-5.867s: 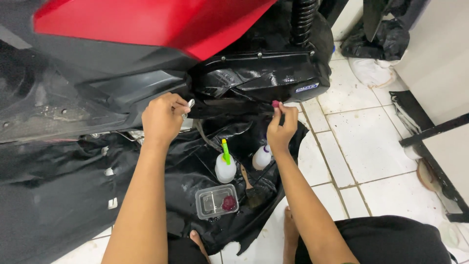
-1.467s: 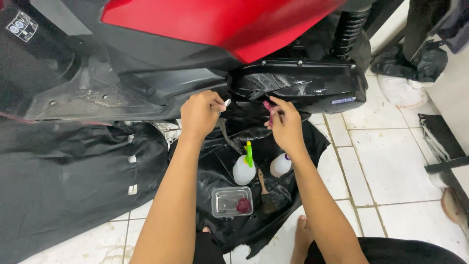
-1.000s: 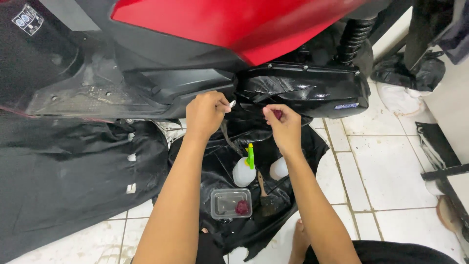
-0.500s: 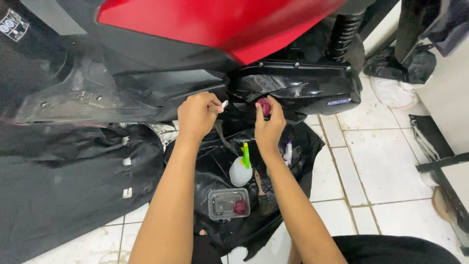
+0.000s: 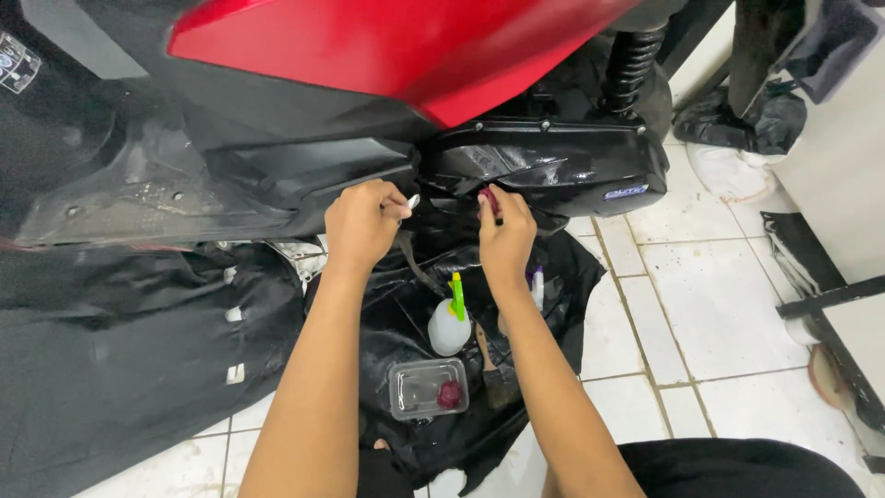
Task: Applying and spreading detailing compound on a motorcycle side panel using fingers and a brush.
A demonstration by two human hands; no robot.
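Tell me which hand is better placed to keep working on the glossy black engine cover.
Probably the right hand: it pinches a small dark red piece directly against the black engine cover. The left hand holds a small white-tipped item beside the cover.

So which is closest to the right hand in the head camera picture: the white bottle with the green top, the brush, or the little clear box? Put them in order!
From the right hand:
1. White bottle with the green top, just below the hand, a little to its left.
2. Brush, lower down on the black sheet, beside the forearm.
3. Clear box, lowest and furthest left, with something dark red inside.
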